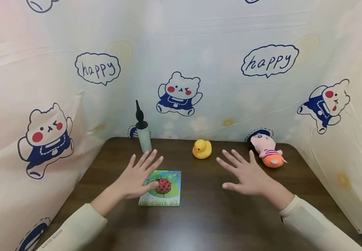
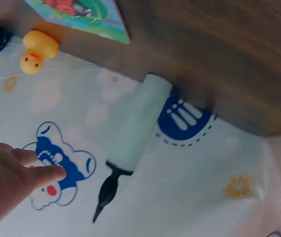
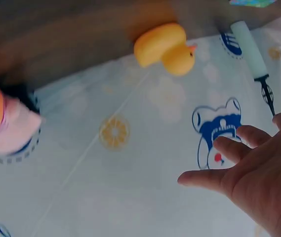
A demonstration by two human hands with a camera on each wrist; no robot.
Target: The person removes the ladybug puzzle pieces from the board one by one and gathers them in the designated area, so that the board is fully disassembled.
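The left hand lies flat, fingers spread, over the near-left part of the ladybird card — holding nothing. The right hand, equally splayed and empty, hovers well right of it — the rubber duck farther back between them.

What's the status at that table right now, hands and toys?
Left hand open, fingers spread over the square ladybird picture card. Right hand open above bare brown table. Yellow rubber duck beyond, between hands; nothing blocking.
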